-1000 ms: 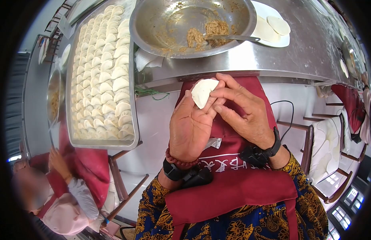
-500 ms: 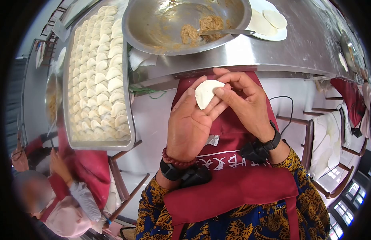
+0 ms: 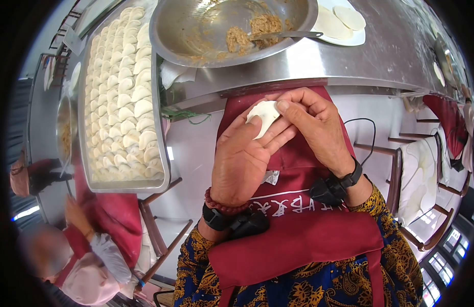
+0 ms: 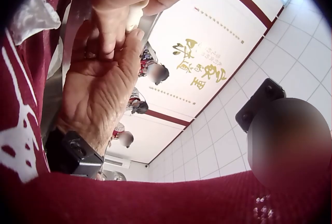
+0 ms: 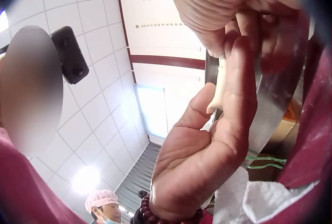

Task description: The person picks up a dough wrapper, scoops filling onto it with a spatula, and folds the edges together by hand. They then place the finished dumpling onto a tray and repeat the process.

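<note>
A white, half-moon dumpling lies across the fingers of my left hand, its thumb pressed on the near side of the dough. My right hand pinches the dumpling's right edge, thumb on top and fingers behind. From the right wrist, the dumpling shows edge-on between the left thumb and fingers. Only a small piece of the dumpling shows in the left wrist view, the rest covered by the hands.
A metal tray of dumplings in rows stands left. Ahead on the steel table are a metal bowl with filling, a spoon handle across its rim, and a plate of dough wrappers. Another person sits lower left.
The left thumb has come over onto the dumpling's near side. My right thumb and fingers have closed on its right edge. The tray and bowl sit slightly further left in view.
</note>
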Demonstrator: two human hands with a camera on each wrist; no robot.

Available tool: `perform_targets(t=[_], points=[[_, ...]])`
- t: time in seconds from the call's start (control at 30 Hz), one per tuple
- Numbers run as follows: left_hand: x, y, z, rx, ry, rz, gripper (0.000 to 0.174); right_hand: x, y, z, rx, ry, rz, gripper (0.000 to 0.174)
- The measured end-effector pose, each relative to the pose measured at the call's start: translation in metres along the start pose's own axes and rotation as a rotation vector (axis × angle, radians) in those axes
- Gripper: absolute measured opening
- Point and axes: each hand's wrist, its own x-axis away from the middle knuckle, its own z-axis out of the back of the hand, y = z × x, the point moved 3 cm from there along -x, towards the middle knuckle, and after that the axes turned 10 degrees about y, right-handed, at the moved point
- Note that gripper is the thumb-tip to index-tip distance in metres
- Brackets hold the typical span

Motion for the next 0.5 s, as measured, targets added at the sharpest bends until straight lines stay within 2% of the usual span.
perform_targets(t=[0.1, 0.33, 0.43, 0.5], points=[[0.0006, 0.0003, -0.0014, 0.011, -0.003, 0.024, 0.043, 0.0025, -0.007, -0.0018, -0.083, -0.04, -0.109, 0.017], [-0.0002, -0.0001, -0.0004, 0.012, 0.002, 0.045, 0.045, 0.0024, -0.004, -0.0011, -0.055, -0.026, -0.11, 0.018], [-0.0004, 0.0012, -0.0009, 0.04, 0.003, 0.021, 0.046, 0.0037, -0.0043, -0.0051, -0.086, -0.066, -0.073, 0.024], [-0.0012, 0.0012, -0.0011, 0.022, -0.023, 0.011, 0.045, 0.0032, 0.0011, -0.0032, 0.058, -0.088, 0.074, 0.031]])
